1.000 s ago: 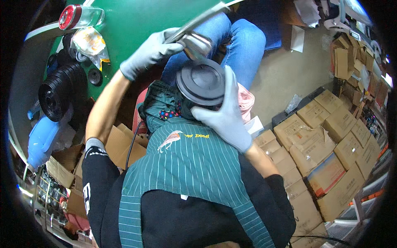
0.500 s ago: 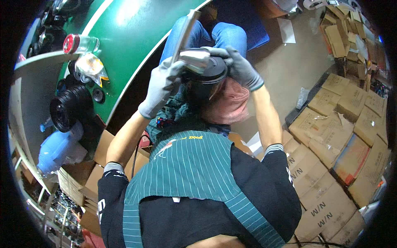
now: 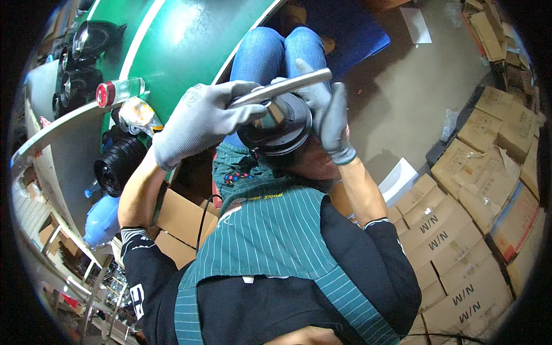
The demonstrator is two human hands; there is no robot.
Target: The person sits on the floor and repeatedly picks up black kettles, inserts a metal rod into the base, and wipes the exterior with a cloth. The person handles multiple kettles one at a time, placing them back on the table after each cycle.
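Observation:
My left hand [image 3: 204,118], in a grey glove, is closed round the near end of a long silver metal bar [image 3: 299,80]. Below the bar, a shiny cone-shaped metal piece [image 3: 273,115] sits over the middle of a round black stepped part [image 3: 293,129] on my lap; whether bar and cone are one piece I cannot tell. My right hand [image 3: 328,112], gloved too, is at the right side of the black part, its fingers stretched out and apart. The bar's far end passes in front of this hand.
On the green table [image 3: 190,34] at the left stand a red-lidded clear jar [image 3: 123,90], a plastic bag [image 3: 140,115] and a stack of black rings [image 3: 119,164]. A blue jug-like container [image 3: 103,218] is below. Cardboard boxes [image 3: 454,247] are piled on the right; an open carton [image 3: 181,218] sits by my left elbow.
The bar has swung from upright to lying nearly level, pointing right. My right hand has loosened, its fingers now stretched out. My view has shifted slightly.

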